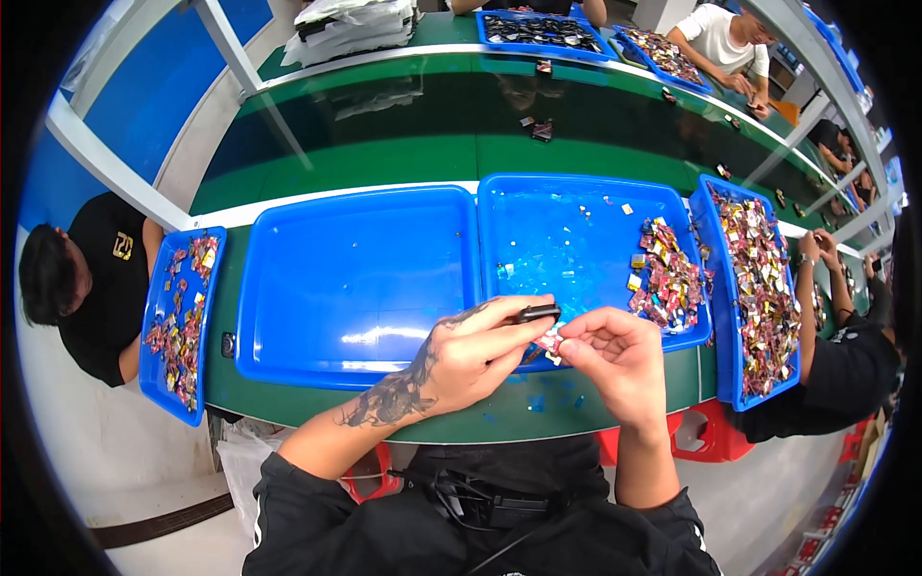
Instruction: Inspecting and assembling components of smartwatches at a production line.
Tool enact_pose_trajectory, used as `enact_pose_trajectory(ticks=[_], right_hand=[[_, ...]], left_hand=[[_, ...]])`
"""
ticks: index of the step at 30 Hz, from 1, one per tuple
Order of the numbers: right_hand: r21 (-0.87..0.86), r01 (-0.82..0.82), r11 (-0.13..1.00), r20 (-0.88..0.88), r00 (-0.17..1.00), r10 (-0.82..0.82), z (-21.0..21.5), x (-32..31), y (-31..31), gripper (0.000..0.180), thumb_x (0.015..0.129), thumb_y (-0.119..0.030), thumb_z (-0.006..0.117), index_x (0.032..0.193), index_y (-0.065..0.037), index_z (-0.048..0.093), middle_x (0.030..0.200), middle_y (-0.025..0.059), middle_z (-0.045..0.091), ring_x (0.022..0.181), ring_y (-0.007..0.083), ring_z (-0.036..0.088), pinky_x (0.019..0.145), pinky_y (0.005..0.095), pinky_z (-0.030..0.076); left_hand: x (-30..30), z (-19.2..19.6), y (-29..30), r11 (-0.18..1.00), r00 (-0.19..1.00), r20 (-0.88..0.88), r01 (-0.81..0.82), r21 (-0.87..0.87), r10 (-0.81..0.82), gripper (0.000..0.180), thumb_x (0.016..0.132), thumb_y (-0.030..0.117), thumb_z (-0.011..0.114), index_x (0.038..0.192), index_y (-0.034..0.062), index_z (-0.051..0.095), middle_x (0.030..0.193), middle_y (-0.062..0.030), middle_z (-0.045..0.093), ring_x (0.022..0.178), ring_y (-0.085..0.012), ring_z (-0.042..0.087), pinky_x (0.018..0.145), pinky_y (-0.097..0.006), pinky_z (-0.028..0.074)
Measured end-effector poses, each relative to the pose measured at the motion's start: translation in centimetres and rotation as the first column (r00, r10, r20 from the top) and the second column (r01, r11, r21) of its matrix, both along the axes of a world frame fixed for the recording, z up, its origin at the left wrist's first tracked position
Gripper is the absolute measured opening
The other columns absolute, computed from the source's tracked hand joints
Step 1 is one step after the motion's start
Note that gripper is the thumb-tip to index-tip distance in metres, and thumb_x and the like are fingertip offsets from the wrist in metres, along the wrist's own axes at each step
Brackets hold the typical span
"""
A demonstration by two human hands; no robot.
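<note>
My left hand (477, 353) is closed around a small black oblong piece (540, 313) with rounded ends, its kind unclear. Just below it, the thumb and fingers of my right hand (615, 360) pinch a small pink-and-white piece (550, 341), which looks like one of the small parts in the trays. Both hands meet over the near edge of a blue tray (576, 187). A heap of small red, yellow and white parts (666, 278) lies on that tray's right side, with bluish scraps (547, 274) scattered on its left.
To the left sits a bare blue tray (355, 278). A full parts tray (754, 298) stands at the right, and a smaller one (181, 326) at the far left. Beyond runs a green conveyor belt (384, 144) with a few parts. Co-workers sit on both sides and opposite.
</note>
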State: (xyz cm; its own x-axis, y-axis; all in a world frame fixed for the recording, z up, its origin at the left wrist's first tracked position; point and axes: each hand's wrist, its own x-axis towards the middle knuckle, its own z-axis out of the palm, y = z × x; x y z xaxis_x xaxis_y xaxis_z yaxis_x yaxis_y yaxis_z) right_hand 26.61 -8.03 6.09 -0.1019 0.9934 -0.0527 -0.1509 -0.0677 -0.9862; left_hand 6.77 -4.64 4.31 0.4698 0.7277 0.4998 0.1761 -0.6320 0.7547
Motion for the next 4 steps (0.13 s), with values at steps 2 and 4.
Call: enact_pose_trajectory(ticks=[2,4], right_hand=[[-0.039,-0.005,0.999,0.016,1.0,0.005,-0.09,0.0,0.02,0.012,0.086,0.005,0.067,0.097,0.006,0.064,0.091,0.0094,0.068,0.085,0.0115,0.065,0.075,0.022,0.054],[-0.024,0.01,1.0,0.087,0.996,-0.008,-0.75,0.25,0.06,0.012,0.086,0.003,0.067,0.098,0.004,0.065,0.092,0.0096,0.069,0.086,0.0131,0.067,0.075,0.0216,0.055]], left_hand=[[0.26,-0.3,-0.16,0.995,0.999,0.011,-0.051,0.082,0.05,0.027,0.079,-0.006,0.068,0.106,-0.0004,0.07,0.114,-0.0174,0.066,0.096,-0.0273,0.069,0.077,-0.031,0.058],[0.08,-0.69,-0.15,0.99,1.0,-0.022,-0.014,0.14,0.017,0.026,0.082,-0.005,0.066,0.108,-0.0004,0.068,0.12,-0.0163,0.062,0.101,-0.0273,0.067,0.082,-0.031,0.058]])
